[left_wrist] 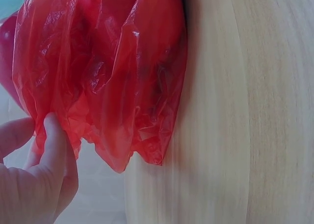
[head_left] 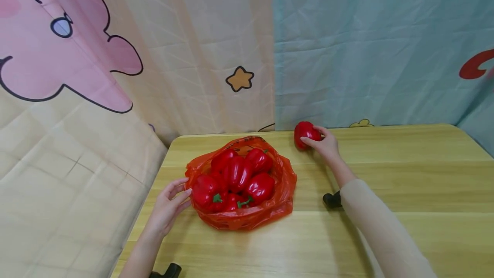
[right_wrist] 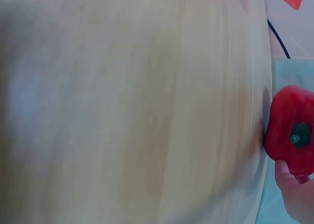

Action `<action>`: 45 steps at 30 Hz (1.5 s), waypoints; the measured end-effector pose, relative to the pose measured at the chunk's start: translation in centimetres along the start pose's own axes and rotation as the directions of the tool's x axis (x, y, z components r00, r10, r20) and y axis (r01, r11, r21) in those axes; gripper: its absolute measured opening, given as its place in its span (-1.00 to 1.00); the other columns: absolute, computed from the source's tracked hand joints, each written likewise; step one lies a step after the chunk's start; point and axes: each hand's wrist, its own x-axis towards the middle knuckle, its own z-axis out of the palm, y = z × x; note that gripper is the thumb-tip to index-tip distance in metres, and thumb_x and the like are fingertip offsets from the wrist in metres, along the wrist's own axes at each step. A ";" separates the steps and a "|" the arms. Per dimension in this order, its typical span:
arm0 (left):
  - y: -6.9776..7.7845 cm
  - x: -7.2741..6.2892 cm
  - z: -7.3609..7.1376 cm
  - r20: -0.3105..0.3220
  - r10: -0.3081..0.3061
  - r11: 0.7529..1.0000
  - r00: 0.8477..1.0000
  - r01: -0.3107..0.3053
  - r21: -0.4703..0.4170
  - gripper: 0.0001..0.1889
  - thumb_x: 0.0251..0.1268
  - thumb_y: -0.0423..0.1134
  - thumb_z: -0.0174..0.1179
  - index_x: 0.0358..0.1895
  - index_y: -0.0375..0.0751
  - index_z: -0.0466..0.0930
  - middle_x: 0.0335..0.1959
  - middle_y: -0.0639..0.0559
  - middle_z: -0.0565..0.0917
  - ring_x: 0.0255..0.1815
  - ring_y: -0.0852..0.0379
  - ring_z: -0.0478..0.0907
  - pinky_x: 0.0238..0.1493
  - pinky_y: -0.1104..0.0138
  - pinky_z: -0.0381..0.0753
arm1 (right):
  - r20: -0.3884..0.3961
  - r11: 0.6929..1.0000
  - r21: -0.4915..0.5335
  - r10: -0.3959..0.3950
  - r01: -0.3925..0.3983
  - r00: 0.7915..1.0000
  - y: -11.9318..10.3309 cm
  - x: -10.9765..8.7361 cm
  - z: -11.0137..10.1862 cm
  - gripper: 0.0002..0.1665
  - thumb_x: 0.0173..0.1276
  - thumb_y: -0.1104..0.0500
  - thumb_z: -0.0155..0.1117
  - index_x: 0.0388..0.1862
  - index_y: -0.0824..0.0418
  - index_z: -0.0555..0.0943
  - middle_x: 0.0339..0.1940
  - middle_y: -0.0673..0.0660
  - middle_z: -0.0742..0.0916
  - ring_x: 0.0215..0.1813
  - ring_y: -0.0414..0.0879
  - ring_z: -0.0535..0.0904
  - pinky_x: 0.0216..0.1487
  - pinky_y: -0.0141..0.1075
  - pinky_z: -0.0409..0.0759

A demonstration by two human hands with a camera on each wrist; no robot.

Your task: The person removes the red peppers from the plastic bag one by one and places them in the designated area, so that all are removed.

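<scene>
Red bag (head_left: pixel 247 222) between outstretched hands (head_left: pixel 168 205)

Left hand (head_left: pixel 170 204) pinching, thumb opposite fingers; right hand (head_left: pixel 326 144) gripping, sleeved right arm (head_left: pixel 380 224) stretched farther forward.

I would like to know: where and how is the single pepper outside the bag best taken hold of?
The pepper is probably best gripped by its broad rounded body, from the person's right, where the right hand holds it: the bag lies on its left, and the short stem offers little grip.
</scene>
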 end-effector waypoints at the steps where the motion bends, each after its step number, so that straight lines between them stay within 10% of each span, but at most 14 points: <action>1: 0.0 0.0 0.0 -0.002 -0.003 1.000 1.000 0.003 -0.001 -0.66 0.29 -0.44 0.08 0.12 -0.22 0.37 -0.10 0.04 0.47 -0.16 0.21 0.57 -0.10 0.33 0.61 | -0.004 1.000 -0.002 -0.008 0.008 1.000 0.0 0.0 0.1 -0.20 0.15 0.05 0.39 0.33 0.24 0.32 0.32 0.28 0.37 0.25 0.19 0.27 0.20 0.02 0.39; 45: 0.2 -0.1 0.1 0.018 0.008 1.000 1.000 -0.008 -0.015 -0.65 0.30 -0.44 0.08 0.14 -0.25 0.34 -0.10 0.04 0.47 -0.17 0.20 0.57 -0.10 0.33 0.61 | -0.028 0.969 -0.224 -0.117 0.108 0.993 -2.1 0.8 1.3 -0.24 0.15 0.01 0.38 0.27 0.30 0.37 0.22 0.34 0.42 0.22 0.21 0.27 0.13 0.05 0.45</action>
